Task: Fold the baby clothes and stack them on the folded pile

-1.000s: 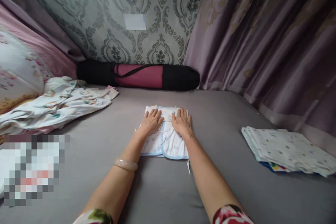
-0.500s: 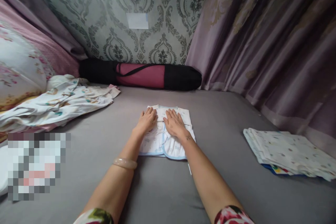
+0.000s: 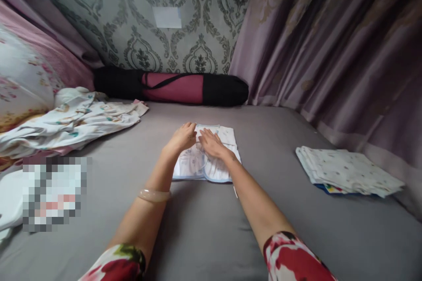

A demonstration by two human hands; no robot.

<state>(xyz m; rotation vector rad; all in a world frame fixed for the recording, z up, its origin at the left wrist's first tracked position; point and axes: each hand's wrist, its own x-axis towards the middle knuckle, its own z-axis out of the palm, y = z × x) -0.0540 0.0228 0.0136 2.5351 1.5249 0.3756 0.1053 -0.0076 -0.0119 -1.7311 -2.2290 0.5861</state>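
A small white baby shirt (image 3: 224, 169) with blue edging and a faint print lies folded flat on the grey sheet. My left hand (image 3: 183, 137) is at its upper left edge, turned partly on its side, the fingers pointing right and slightly bent; its thumb is hard to make out. Across the upper middle of the shirt rests my right hand (image 3: 211, 142), open, with fingers stretched out towards the left hand. A small gap separates the fingertips of the two hands. The shirt's upper left part is hidden beneath the left hand.
A folded printed cloth stack (image 3: 349, 171) lies at right. At left are a crumpled printed cloth (image 3: 89, 118), a floral pillow (image 3: 23, 70) and a blurred-out white item (image 3: 56, 197). A long black and dark-red bag (image 3: 178, 88) lies along the wall beside the purple curtain (image 3: 296, 44).
Both hands lay flat and apart on the shirt. Now the left hand has tilted up onto its side, and the right has slid inward towards it. The view has shifted slightly.
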